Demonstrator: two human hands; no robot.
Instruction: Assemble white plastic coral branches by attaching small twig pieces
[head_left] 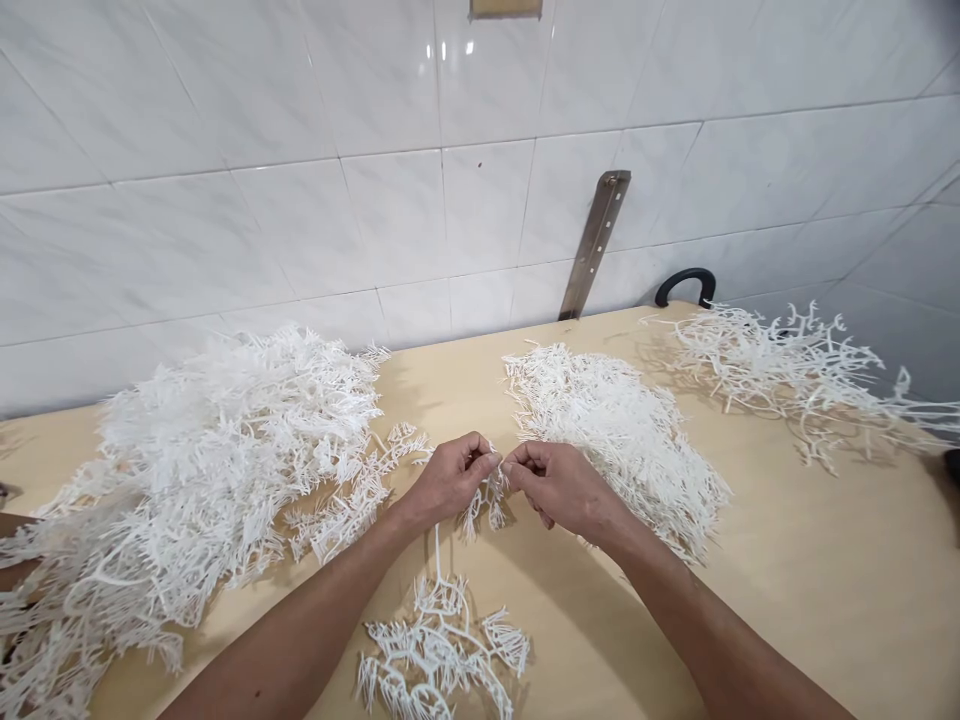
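Over the middle of the table, my left hand is closed in a pinch on a small white branching plastic sprig, whose tufts hang down between the hands. Thumb and forefinger of my right hand are pinched at the same sprig, close to the left fingertips. What exactly lies between the right fingertips is too small to make out. In front lies a larger white branched piece with bristly ends. Just behind my right hand spreads a flat heap of thin white bits.
A big mound of white bristly sprigs covers the table's left side; another person's arm shows beside it. Barer white branches lie at the right. Against the tiled wall stand a metal bracket and a black curved handle.
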